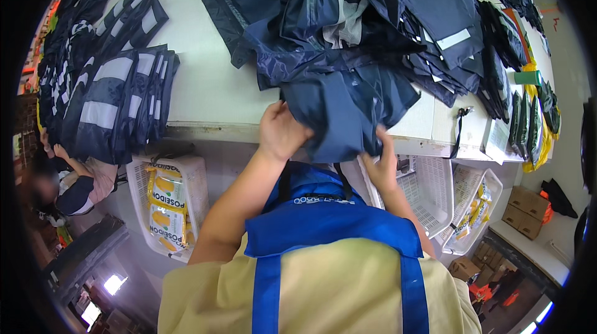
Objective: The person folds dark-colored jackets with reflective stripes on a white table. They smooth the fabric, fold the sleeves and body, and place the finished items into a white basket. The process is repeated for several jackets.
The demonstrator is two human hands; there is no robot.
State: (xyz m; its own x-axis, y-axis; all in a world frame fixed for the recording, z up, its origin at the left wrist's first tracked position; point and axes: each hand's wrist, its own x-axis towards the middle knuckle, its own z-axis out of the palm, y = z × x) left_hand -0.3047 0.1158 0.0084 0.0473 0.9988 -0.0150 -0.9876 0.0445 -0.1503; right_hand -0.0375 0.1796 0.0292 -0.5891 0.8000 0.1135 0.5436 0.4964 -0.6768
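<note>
At the table's front edge I hold a dark navy garment (pixel 336 113) of thin, slightly shiny fabric. My left hand (pixel 281 133) is closed on its left side, with some fingers hidden by the cloth. Slightly blurred, my right hand (pixel 382 161) grips the lower right edge between thumb and fingers. The garment's far part rests on a loose heap of dark garments (pixel 311 17), where some pale mesh lining (pixel 347 20) shows. To the right of the heap lies a layered stack of dark pieces (pixel 444 42) with small white labels.
Folded dark garments with pale bands (pixel 112 95) stand at the left of the white table (pixel 205 95). White plastic baskets (pixel 202 194) sit below, some with yellow-and-white packets (pixel 168 210). A green roll (pixel 527 78) and a black strap (pixel 459 135) lie right. Another person (pixel 84 178) is far left.
</note>
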